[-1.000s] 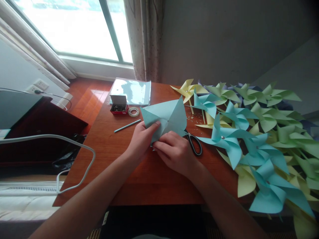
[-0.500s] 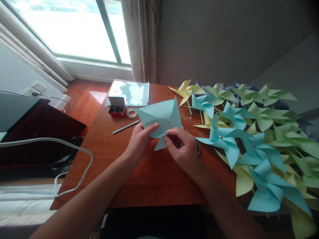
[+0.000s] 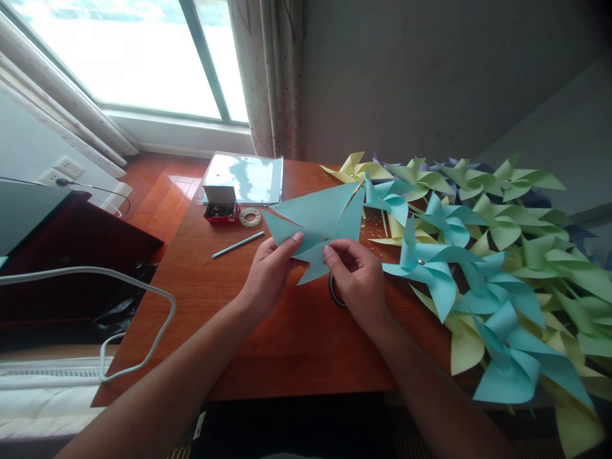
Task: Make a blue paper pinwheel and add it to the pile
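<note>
A light blue paper sheet (image 3: 313,213), slit inward from its corners, is held above the table between both hands. My left hand (image 3: 273,271) pinches its lower left side, thumb on top. On the lower right, my right hand (image 3: 356,277) grips the sheet with thumb and curled fingers near a small mark at its middle. Partly hidden behind my right hand is a dark loop of scissors handle (image 3: 336,292). To the left, a light blue paper stick (image 3: 238,245) lies on the table.
Many finished-looking paper pinwheels (image 3: 444,280) in blue, green and yellow cover the right side. Behind the stick are a small open red box (image 3: 220,213), a tape roll (image 3: 250,217) and shiny sheets (image 3: 248,175). A white cable (image 3: 157,287) bends over the table's left edge.
The sheet has turned and flattened, its right flap now spread out with the slit showing. My right thumb has moved up, and the dark loop shows more.
</note>
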Available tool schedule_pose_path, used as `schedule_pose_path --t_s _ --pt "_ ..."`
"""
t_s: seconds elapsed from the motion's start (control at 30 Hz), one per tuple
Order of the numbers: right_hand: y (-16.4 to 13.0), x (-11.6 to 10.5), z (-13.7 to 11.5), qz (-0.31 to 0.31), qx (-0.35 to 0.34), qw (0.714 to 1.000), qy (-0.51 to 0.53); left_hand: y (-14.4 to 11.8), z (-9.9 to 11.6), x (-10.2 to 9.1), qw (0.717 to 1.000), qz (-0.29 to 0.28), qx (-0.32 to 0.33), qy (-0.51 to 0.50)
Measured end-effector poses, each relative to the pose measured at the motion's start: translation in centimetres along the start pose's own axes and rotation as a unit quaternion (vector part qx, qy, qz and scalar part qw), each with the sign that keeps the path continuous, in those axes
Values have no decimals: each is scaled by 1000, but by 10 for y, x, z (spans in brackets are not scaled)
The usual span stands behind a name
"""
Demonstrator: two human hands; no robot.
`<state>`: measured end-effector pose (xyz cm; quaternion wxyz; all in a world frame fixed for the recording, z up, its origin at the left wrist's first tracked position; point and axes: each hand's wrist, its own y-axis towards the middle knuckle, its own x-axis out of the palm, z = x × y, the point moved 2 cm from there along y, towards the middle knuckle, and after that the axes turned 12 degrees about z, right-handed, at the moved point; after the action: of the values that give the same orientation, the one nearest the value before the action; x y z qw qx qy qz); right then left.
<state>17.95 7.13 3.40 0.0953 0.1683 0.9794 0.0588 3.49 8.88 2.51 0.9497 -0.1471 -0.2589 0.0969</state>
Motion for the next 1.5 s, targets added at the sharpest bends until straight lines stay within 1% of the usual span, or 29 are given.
schedule_pose_path --t_s 0.3,0.67,0.77,0.87,1.07,1.17,1.23,1.5 --pt "2 -1 0 1 17 1000 0 0 1 0 1000 3 18 13" --pt "4 -2 2 2 -5 999 -33 0 0 -1 999 -9 33 28" --pt "5 -2 3 1 1 999 -36 -1 0 -2 997 -20 56 46" --pt "5 -3 3 0 9 1000 -30 -3 3 -2 992 -26 97 76" --pt "6 -3 5 6 8 999 -31 -7 4 0 970 -58 162 174" --pt "6 -3 6 0 -3 999 -37 -7 3 1 960 -54 188 199" --pt "6 -2 6 -6 -11 999 -40 -6 3 2 959 -49 196 199" --pt "5 -2 2 -20 -41 997 -64 -4 8 0 967 36 171 187"
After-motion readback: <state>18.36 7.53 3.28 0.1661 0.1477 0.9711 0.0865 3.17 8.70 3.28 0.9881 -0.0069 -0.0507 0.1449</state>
